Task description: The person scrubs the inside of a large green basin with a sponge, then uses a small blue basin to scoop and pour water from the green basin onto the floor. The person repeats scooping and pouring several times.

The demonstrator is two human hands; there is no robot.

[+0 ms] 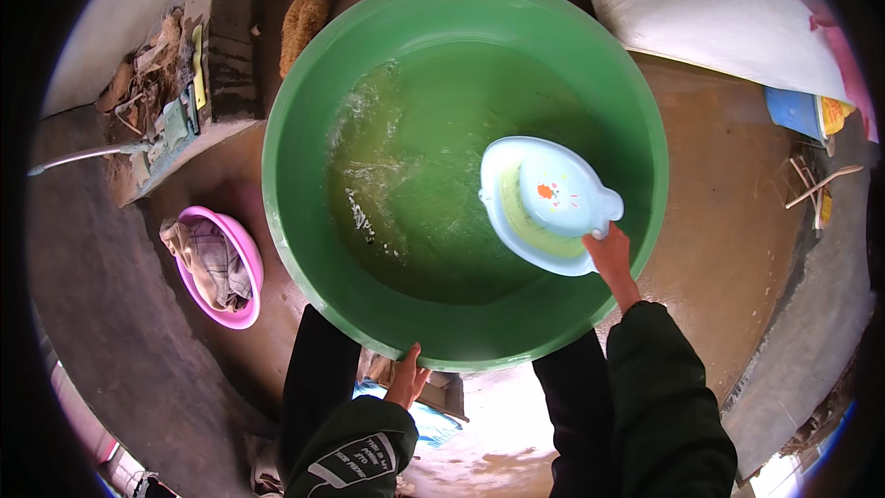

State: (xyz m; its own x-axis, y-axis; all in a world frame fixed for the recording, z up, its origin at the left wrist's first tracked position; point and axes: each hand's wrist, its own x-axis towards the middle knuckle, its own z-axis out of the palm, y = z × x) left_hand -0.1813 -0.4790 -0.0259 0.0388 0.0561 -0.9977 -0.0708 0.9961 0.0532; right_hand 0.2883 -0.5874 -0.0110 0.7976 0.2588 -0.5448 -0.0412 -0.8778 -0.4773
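A large round green tub point(466, 326) stands in front of me, with water in its bottom. The water is ruffled and splashing on the left side. My right hand point(611, 258) grips the rim of a small light blue basin point(562, 180) at its lower right, near a handle-like lug. The basin is over the right half of the tub, its inside facing up, with a red cartoon print on its floor and a greenish band along one side. My left hand point(407, 381) holds the near rim of the tub, thumb on the edge, other fingers partly hidden.
A pink basin point(247, 254) with bunched cloth point(219, 263) stands on the wet brown floor to the left. A brown brush-like object point(302, 29) lies by the tub's far left. At the left is a ledge point(229, 46) with debris; blue and yellow items point(795, 113) are at the far right.
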